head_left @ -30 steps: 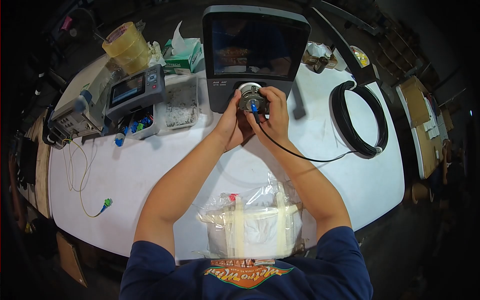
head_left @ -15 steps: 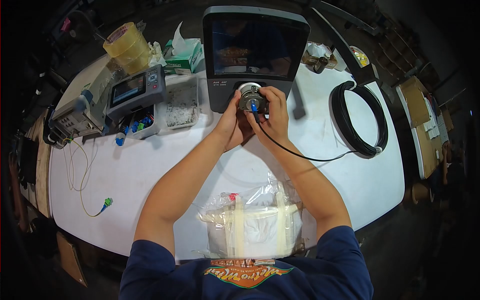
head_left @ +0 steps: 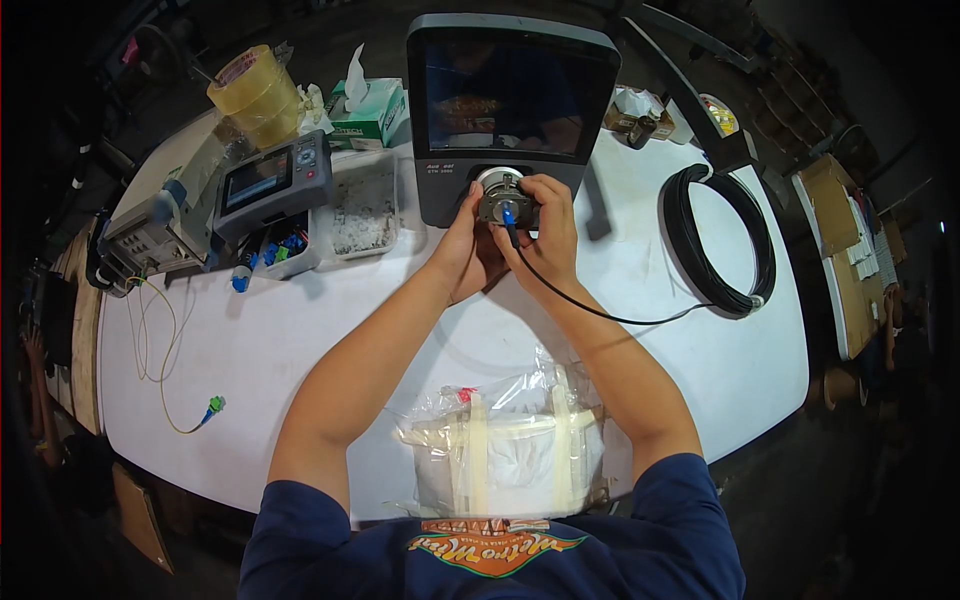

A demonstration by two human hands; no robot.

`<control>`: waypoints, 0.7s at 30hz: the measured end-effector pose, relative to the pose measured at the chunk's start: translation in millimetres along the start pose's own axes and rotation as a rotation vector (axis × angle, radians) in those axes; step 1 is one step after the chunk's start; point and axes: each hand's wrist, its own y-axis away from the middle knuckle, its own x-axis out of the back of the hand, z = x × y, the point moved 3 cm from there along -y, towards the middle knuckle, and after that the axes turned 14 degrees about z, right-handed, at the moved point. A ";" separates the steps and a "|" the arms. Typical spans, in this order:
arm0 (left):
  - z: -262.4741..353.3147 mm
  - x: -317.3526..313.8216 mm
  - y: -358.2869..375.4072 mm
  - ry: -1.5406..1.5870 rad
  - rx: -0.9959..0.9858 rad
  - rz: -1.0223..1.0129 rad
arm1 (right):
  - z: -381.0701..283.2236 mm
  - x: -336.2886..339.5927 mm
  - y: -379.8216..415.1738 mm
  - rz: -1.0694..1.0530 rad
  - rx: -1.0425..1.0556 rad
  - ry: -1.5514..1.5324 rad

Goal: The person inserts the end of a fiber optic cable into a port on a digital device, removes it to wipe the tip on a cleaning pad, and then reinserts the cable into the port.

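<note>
A dark inspection unit with a large screen (head_left: 512, 90) stands at the back of the white table (head_left: 300, 330). At its base sits a round metal port (head_left: 499, 196). My left hand (head_left: 464, 248) cups the port from the left. My right hand (head_left: 545, 225) pinches a blue connector (head_left: 508, 216) at the port's face. A thin black cable (head_left: 600, 312) runs from the connector to a black cable coil (head_left: 720, 235) on the right.
A handheld meter (head_left: 272, 180), tape roll (head_left: 253, 95), tissue box (head_left: 368, 110) and a tray (head_left: 364, 203) crowd the back left. A yellow fibre lead with a green-blue plug (head_left: 212, 408) lies left. A taped plastic bundle (head_left: 510, 440) sits near my chest.
</note>
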 end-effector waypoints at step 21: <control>-2.0 12.3 -8.4 -0.057 -0.046 -0.058 | 2.9 0.3 1.2 0.004 0.019 -0.016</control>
